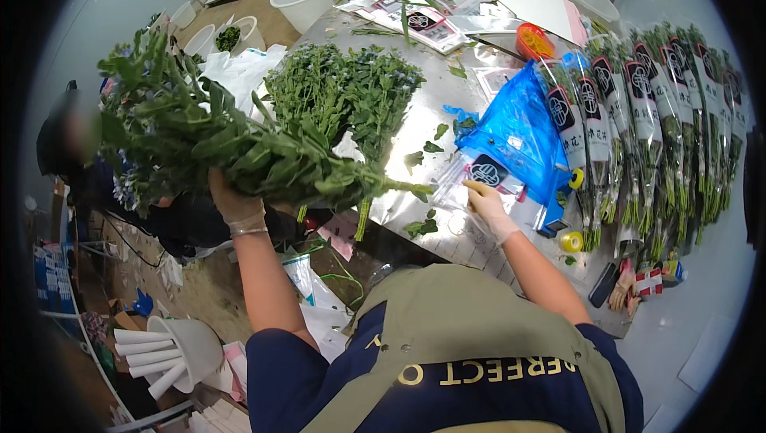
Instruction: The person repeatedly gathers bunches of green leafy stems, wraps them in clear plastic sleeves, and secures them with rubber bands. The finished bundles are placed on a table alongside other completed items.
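Observation:
My left hand [236, 200], in a thin translucent glove, grips a large bunch of leafy stems with small blue flowers [257, 146]. The bunch is held nearly level, its cut ends pointing right over the metal table [407, 212]. My gloved right hand [488, 209] is at a stack of clear printed plastic flower sleeves [494, 173], thumb and fingers closed on the sleeve edge; how many sleeves are between them is hidden. Beyond the held bunch lie more bunches of the same flowers [347, 86]. A blue plastic bag [514, 128] partly covers the sleeves.
Several sleeved bouquets [646, 110] line the table's right side. A yellow tape roll [571, 241], a phone [603, 283] and an orange basket [534, 43] lie on the table. Another person [69, 134] is at the left. A white bucket [185, 352] holds paper rolls.

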Demonstrator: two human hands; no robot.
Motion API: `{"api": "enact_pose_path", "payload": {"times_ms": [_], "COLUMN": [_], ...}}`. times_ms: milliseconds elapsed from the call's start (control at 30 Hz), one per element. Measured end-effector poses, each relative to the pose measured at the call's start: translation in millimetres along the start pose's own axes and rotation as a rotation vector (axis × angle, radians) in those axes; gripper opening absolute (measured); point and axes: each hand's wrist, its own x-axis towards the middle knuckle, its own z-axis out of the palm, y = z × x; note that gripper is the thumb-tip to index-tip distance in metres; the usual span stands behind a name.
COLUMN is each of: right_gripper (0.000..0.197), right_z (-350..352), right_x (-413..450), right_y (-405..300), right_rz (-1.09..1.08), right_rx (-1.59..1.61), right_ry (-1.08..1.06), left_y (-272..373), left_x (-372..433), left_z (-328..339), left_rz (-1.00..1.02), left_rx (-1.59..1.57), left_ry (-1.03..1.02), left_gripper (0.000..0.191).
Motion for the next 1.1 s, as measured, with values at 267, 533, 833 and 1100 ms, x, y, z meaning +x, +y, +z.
{"api": "enact_pose_path", "payload": {"times_ms": [267,533,833,1100], "right_gripper": [0.029,0.03,0.022,0.016], "right_z": [19,-27,-43,-86], "right_x": [-9,-29,-63,-28], "right_y": [-43,-186,-363,-378], "right_rz": [0.149,-0.138,-0.446,-0.522], "right_rx": [0.192,-0.163,0.034,0.446], "right_ry": [-0.082,-0.214,-0.22,-0.45], "left_y": [6,40,23,50], "left_x": [-33,-7,9,63], "left_z": [35,83,236,290], "left_rz": [0.056,0.087,0.442,0.526], "left_rx": [-0.238,-0.188,1.312,1.62], "left_ry": [-0.168,-0.427,-0.806,-1.296], "left_gripper": [0.042,0.043,0.045,0.064]}}
